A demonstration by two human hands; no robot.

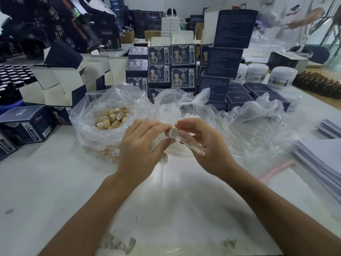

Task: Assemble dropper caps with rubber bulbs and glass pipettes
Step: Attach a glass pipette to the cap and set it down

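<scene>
- Your left hand (142,143) pinches a tan, wood-look cap (170,133) above the white bench (55,182), its white-lined open end facing you.
- Your right hand (204,145) grips a clear glass tube (191,145), one end meeting the cap.
- A finished dropper (162,169) lies just below.
- Loose caps (112,117) fill a clear plastic bag (88,126) to your left.

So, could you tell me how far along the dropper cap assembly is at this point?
Done: one finished dropper lies on the table below the hands. In hand: the left hand holds a wooden cap while the right hand feeds a glass pipette into it. Left: the bag of loose caps is still well filled, so most remains.
</scene>
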